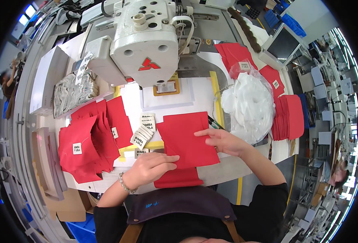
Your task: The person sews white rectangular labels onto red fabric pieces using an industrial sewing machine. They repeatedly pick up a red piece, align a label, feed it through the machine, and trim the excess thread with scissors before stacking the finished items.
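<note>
Item 1: red fabric piece (187, 137), 1 on top, lying flat on the bench (223, 170) at the centre of my view, with at least 1 more red piece (179, 178) under it, hanging over the bench edge at 6 o'clock.

Item 2: my left hand (150, 168), at 7 o'clock of the piece, fingers curled loosely, fingertips pressing its lower left edge; nothing gripped.

Item 3: my right hand (223, 141), at 3 o'clock of the piece, fingers stretched flat on its right edge; nothing gripped.

Item 4: small white labels (143, 134), a fanned stack just beside the piece at 9 o'clock; count not clear.

Item 5: heap of red pieces with sewn labels (88, 146), at 9 o'clock, too overlapped to count; 2 white labels show on it.

Item 6: 1 white sewing machine (146, 40), at 12 o'clock.

Item 7: 1 clear bag of white pieces (249, 103), at 2 o'clock.

Item 8: stack of red pieces (290, 117), at 3 o'clock beyond the bag; more red pieces (233, 54) at 1 o'clock.
</note>
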Demonstrator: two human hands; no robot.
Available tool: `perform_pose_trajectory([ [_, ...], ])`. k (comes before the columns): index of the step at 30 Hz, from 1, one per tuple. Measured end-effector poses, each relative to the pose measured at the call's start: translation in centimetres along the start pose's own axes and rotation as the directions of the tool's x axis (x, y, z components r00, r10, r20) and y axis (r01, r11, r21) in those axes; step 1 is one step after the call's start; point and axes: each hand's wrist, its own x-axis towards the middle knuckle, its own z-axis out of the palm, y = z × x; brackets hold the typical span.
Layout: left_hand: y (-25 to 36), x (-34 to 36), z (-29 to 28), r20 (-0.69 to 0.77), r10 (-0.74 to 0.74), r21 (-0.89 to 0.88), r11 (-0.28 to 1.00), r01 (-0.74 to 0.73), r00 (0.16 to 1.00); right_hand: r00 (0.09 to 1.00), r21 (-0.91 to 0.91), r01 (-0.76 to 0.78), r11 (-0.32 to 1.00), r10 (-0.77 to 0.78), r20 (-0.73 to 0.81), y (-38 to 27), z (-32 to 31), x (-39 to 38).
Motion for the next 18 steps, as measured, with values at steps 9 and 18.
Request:
perform_pose_trajectory([
  [9, -2.0, 3.0, -1.2, 0.022, 0.141, 0.281, 0.949, -0.141, 0.99, 0.889, -0.478, 0.278, 0.833, -0.412, -0.201, -3.0, -0.9, -0.6],
  [18, -9.3, 6.5, 2.7, 0.304, 0.129, 0.445, 0.857, -0.26, 0.944, 0.789, -0.448, 0.376, 0.811, -0.534, -0.305, -3.3, -4.9, 0.4],
])
